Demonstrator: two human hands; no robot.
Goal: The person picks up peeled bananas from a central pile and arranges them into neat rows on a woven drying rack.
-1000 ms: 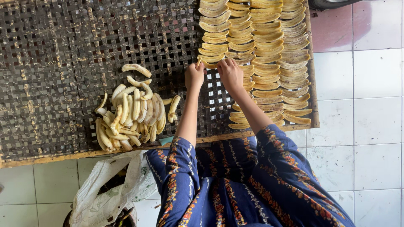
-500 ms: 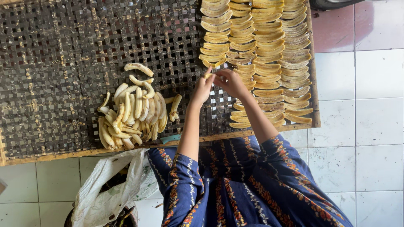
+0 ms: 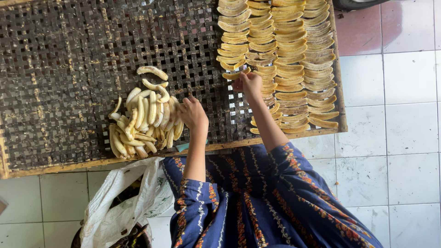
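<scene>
My right hand (image 3: 249, 84) pinches a flat yellow banana slice (image 3: 235, 74) and holds it at the lower end of the leftmost row of laid-out banana slices (image 3: 280, 59) on the dark woven drying rack (image 3: 69, 59). My left hand (image 3: 193, 113) has reached to the right edge of a pile of peeled bananas (image 3: 144, 119) on the same rack. Its fingers touch the pile, and whether they grip a banana is hidden.
The rack's wooden frame (image 3: 294, 134) runs along the near edge, with a white tiled floor (image 3: 404, 128) around it. A white plastic bag (image 3: 119, 206) over a dark bucket stands at the lower left beside my blue patterned dress (image 3: 257, 202).
Both hands were together at the slice rows. My left hand has swung left to the banana pile, while my right hand stays at the row with a slice.
</scene>
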